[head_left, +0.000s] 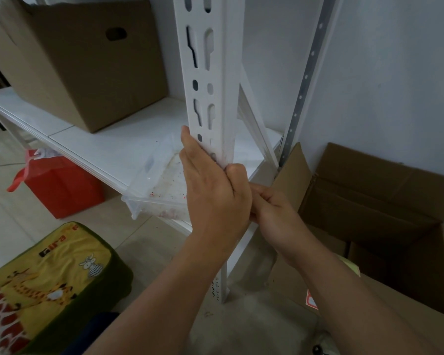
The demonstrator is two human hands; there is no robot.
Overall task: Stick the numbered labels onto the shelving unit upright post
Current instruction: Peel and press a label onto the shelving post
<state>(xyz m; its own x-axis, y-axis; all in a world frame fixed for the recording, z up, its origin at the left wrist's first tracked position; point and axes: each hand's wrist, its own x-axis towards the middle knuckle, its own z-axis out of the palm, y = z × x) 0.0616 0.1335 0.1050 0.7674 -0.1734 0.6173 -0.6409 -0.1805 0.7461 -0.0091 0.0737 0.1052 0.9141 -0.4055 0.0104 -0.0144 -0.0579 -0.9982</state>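
Both bare forearms rise from the bottom of the frame toward its centre. The left hand (213, 190) stands upright, back to the camera, fingers straight and together, pointing up (thumb tucked at its right edge). Just right and lower, the right hand (274, 208) is curled, fingertips touching the left palm's edge.

The white slotted post (210, 98) stands upright, running twelve to six through centre; any label is hidden behind hands.

Showing two hands: left hand (213, 193) at centre, right hand (274, 208) at 3 o'clock. Two cardboard boxes sitting: closed box (87, 65) at 10 o'clock, open box (385, 201) at 3 o'clock. One upright post (210, 80), one clear tray (154, 180), one red bag (59, 185), one giraffe cushion (49, 278) at 8 o'clock.
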